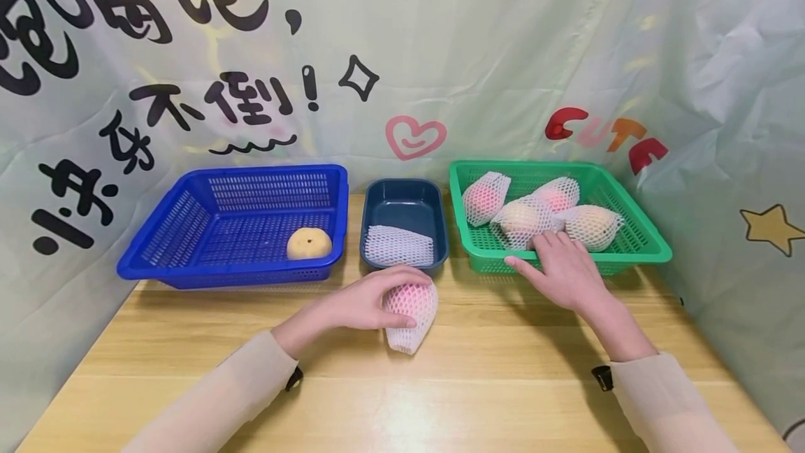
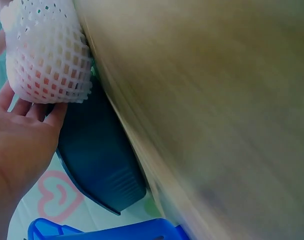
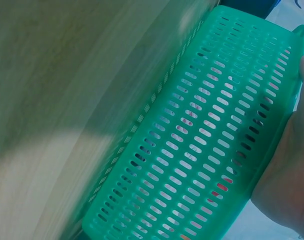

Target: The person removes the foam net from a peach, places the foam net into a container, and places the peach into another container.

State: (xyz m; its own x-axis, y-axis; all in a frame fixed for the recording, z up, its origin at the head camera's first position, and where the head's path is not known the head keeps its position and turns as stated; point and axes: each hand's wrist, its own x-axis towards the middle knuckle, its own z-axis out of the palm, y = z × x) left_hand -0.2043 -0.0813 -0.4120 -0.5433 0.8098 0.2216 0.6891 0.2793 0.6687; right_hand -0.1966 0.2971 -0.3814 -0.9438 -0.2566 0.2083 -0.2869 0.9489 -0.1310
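My left hand holds a pink round fruit in a white foam net just above the table, thumb on the near side and fingers over the top. In the left wrist view the same netted fruit lies against the fingers. My right hand reaches over the front rim of the green basket, its fingers near a netted fruit and its thumb spread to the left. Whether the fingertips touch that fruit is hidden. The right wrist view shows mostly the green basket's slotted side.
A dark blue tray stands in the middle, with an empty foam net in it. To its left, a blue basket holds a bare yellow fruit. Several netted fruits lie in the green basket. A printed cloth hangs behind.
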